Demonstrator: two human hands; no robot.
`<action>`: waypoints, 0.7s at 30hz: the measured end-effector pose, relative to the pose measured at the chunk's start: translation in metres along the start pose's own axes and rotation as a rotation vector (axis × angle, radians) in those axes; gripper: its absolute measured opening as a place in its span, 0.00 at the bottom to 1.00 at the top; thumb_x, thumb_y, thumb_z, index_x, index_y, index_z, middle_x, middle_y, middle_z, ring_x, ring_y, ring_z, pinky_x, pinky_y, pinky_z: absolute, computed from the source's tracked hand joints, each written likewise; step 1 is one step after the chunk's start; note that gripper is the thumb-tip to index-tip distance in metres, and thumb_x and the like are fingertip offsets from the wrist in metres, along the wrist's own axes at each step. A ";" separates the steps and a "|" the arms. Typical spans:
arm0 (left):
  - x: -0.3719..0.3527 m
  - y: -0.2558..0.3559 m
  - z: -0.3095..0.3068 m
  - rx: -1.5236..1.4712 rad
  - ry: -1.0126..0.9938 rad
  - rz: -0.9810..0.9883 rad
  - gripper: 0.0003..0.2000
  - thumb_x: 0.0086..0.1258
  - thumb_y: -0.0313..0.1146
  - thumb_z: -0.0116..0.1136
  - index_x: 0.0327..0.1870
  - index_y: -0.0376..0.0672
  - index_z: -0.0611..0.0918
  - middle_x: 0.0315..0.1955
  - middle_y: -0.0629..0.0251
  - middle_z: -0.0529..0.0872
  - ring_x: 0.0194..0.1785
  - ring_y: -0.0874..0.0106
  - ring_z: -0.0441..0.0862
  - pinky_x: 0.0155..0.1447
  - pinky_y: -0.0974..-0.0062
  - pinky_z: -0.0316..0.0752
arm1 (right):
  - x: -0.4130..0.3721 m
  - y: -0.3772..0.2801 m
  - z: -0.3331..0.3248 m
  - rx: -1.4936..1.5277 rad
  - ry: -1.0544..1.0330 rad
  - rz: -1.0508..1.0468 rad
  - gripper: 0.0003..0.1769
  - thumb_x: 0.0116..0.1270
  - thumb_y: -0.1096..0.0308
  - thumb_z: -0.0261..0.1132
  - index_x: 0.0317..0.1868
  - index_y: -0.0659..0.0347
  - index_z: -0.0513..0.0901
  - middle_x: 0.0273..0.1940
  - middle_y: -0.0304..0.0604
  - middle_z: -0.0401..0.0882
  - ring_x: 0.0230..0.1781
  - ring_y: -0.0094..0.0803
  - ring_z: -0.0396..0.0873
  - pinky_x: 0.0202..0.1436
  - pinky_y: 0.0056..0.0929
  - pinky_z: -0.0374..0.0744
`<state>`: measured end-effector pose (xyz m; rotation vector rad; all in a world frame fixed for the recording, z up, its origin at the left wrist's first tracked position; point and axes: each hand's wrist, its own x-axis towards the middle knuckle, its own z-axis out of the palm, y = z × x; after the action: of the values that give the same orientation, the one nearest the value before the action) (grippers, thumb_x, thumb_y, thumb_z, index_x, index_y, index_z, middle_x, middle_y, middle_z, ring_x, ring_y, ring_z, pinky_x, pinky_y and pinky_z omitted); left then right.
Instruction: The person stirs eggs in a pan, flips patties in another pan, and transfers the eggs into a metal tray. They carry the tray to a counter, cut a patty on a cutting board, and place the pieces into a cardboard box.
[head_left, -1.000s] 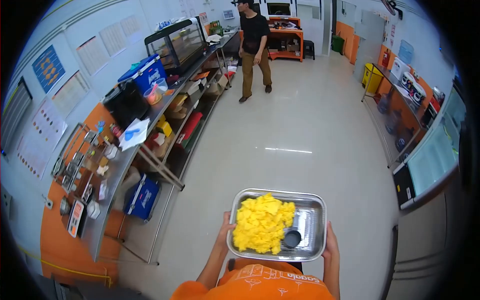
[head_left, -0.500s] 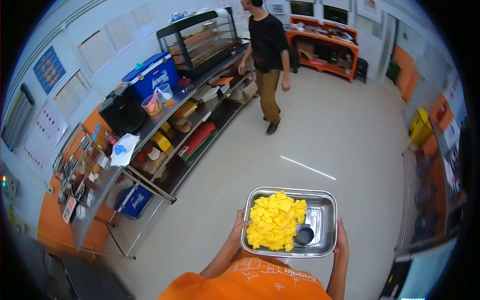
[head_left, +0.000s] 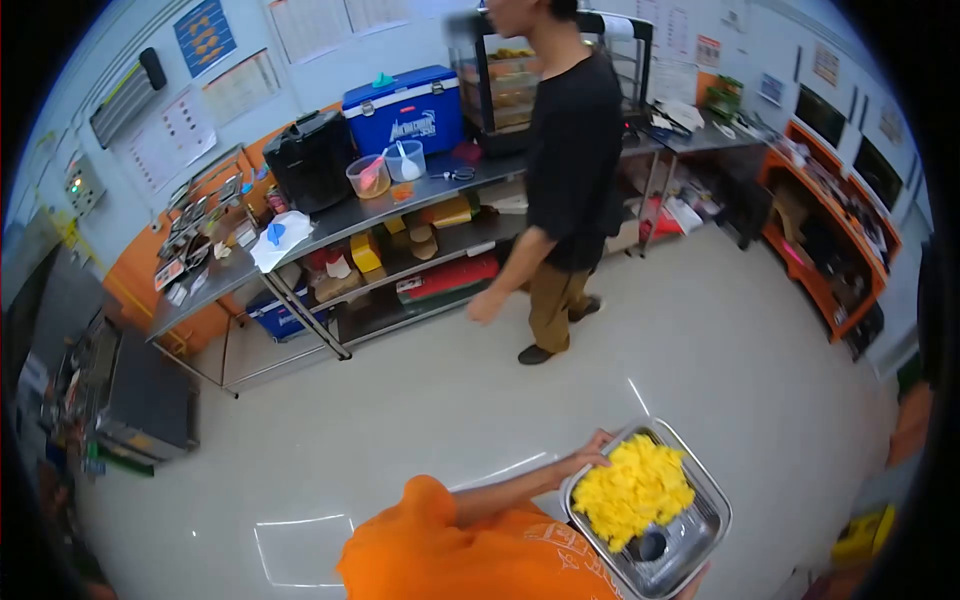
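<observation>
A rectangular metal tray (head_left: 708,522) is held out in front of my orange shirt, tilted in view at the lower right. Heaped in one side of it are soft yellow chunks (head_left: 632,490) that look like scrambled egg. Beside the heap, inside the tray, sits a small round black cup (head_left: 652,546), perhaps a scoop; its handle is hard to make out. My left hand (head_left: 590,453) is closed on the tray's far left rim. Only a sliver of my right hand (head_left: 694,584) shows, at the near right side of the tray, gripping it; most of its fingers are hidden.
A person in a black shirt (head_left: 575,150) walks close ahead. Along the wall runs a steel table (head_left: 330,215) with a blue cooler (head_left: 405,115), plastic tubs and a glass display case (head_left: 505,95). An orange shelf (head_left: 830,240) stands right, a metal appliance (head_left: 150,390) left.
My view has swung left, so the steel table appears more head-on. The tray, still in both hands, now sits farther right and is turned. The person in black is nearer and facing left.
</observation>
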<state>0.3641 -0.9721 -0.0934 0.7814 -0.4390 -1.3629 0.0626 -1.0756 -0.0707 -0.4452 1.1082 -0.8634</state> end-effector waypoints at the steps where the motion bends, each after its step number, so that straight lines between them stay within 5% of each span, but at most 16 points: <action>1: 0.038 -0.009 0.001 0.018 -0.004 0.020 0.21 0.54 0.27 0.48 0.49 0.42 0.58 0.49 0.58 0.60 0.57 0.67 0.60 0.58 0.73 0.62 | 0.033 -0.019 0.004 0.004 -0.003 -0.008 0.28 0.65 0.47 0.44 0.55 0.61 0.67 0.51 0.42 0.71 0.48 0.34 0.71 0.51 0.30 0.71; 5: 0.169 -0.012 0.017 -0.051 0.059 0.094 0.21 0.54 0.27 0.48 0.49 0.42 0.58 0.49 0.58 0.60 0.56 0.68 0.60 0.56 0.73 0.64 | 0.170 -0.086 0.013 0.016 -0.081 0.016 0.27 0.65 0.48 0.44 0.54 0.61 0.67 0.51 0.42 0.70 0.48 0.34 0.71 0.52 0.30 0.70; 13: 0.371 0.073 -0.014 -0.146 0.597 0.129 0.19 0.51 0.27 0.47 0.46 0.46 0.61 0.41 0.58 0.69 0.47 0.66 0.71 0.48 0.70 0.72 | 0.438 -0.166 0.209 -0.241 -0.361 0.144 0.24 0.67 0.51 0.43 0.52 0.61 0.68 0.45 0.42 0.73 0.43 0.26 0.73 0.46 0.24 0.73; 18: 0.500 0.111 -0.061 -0.154 0.623 0.298 0.19 0.50 0.27 0.48 0.45 0.44 0.61 0.41 0.59 0.70 0.46 0.67 0.72 0.48 0.73 0.71 | 0.597 -0.193 0.305 -0.540 -0.485 0.137 0.23 0.66 0.50 0.43 0.53 0.58 0.62 0.48 0.41 0.64 0.48 0.27 0.65 0.52 0.25 0.65; 21: 0.606 0.144 -0.103 -0.139 0.663 0.300 0.20 0.50 0.27 0.47 0.47 0.43 0.62 0.42 0.57 0.71 0.47 0.66 0.72 0.51 0.71 0.70 | 0.682 -0.205 0.366 -0.450 -0.492 0.179 0.22 0.67 0.50 0.43 0.52 0.57 0.62 0.47 0.39 0.64 0.47 0.26 0.65 0.48 0.25 0.67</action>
<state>0.6463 -1.5333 -0.1548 0.9531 0.0636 -0.7828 0.4395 -1.7738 -0.1803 -0.8659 0.8583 -0.3102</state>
